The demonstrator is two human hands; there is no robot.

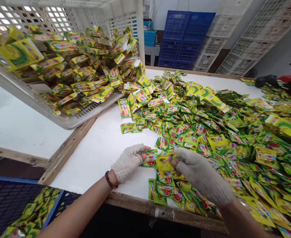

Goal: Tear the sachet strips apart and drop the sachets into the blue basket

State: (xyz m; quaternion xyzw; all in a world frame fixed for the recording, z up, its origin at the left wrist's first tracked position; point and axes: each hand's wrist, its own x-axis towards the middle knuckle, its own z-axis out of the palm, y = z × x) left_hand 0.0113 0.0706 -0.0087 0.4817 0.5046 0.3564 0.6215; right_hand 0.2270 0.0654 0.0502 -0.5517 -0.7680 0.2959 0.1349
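Note:
My left hand point(129, 162), in a white knit glove with bare fingertips and a beaded bracelet at the wrist, pinches a small green candy sachet point(150, 158) with a red fruit print. Close on its right, my right hand point(200, 172), gloved the same way, holds a yellow sachet point(164, 164) between thumb and fingers. Both sachets are just above the white tabletop point(93, 158), their edges nearly meeting. A small group of green sachets point(166, 190) lies below them near the table's front edge. The big heap of green and yellow sachets point(195, 125) spreads behind and right of my right hand.
A white plastic crate point(73, 124) full of small yellow-green boxes point(86, 71) tips toward the table at the left. Several boxes point(143, 96) lie on the heap. A blue crate point(14, 181) with packed boxes sits below left. Stacked blue crates point(182, 39) and white crates stand behind.

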